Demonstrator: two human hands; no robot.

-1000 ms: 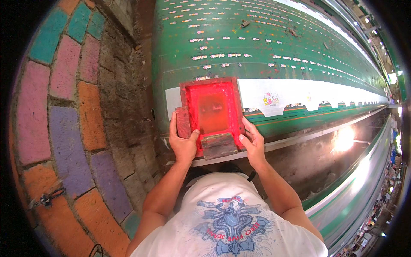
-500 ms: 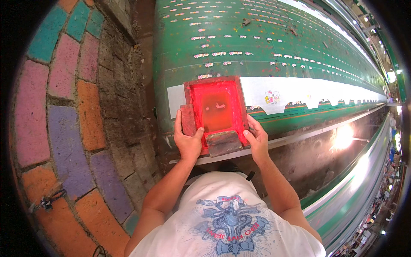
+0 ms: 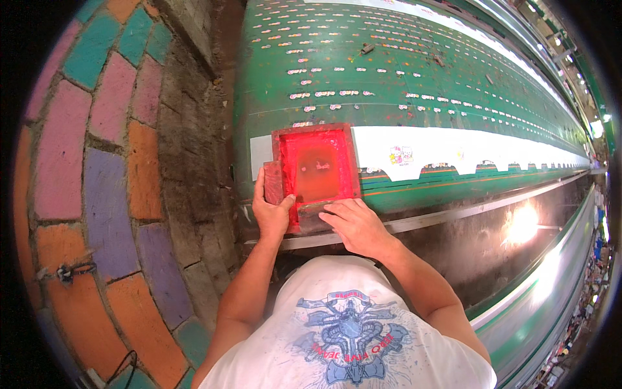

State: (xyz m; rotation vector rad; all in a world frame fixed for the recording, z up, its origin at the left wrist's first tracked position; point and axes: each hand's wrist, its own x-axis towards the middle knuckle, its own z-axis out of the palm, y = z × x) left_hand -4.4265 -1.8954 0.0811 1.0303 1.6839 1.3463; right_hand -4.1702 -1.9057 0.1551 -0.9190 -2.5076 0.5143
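A screen-printing frame (image 3: 354,165) with red ink around its orange mesh (image 3: 317,178) lies at the near edge of the green table, over the left end of a white fabric strip. My left hand (image 3: 271,217) grips the frame's near left corner, thumb on the inner edge and fingers around a reddish wooden block (image 3: 273,183) on its side. At the frame's near end rests a squeegee (image 3: 310,219), a wide dark blade stained with ink. My right hand (image 3: 363,227) has its fingers over the squeegee's right part, hiding some of it.
Along the long green table (image 3: 389,71) run rows of small printed pieces. White fabric (image 3: 434,146) with a scalloped edge and coloured cartoon prints stretches right. A metal rail (image 3: 453,212) borders the near side. Painted bricks (image 3: 107,207) lie left; another long table (image 3: 538,285) stands right.
My right hand has left the frame's right side and moved left onto the squeegee. My left hand keeps its hold on the frame. The view has shifted slightly.
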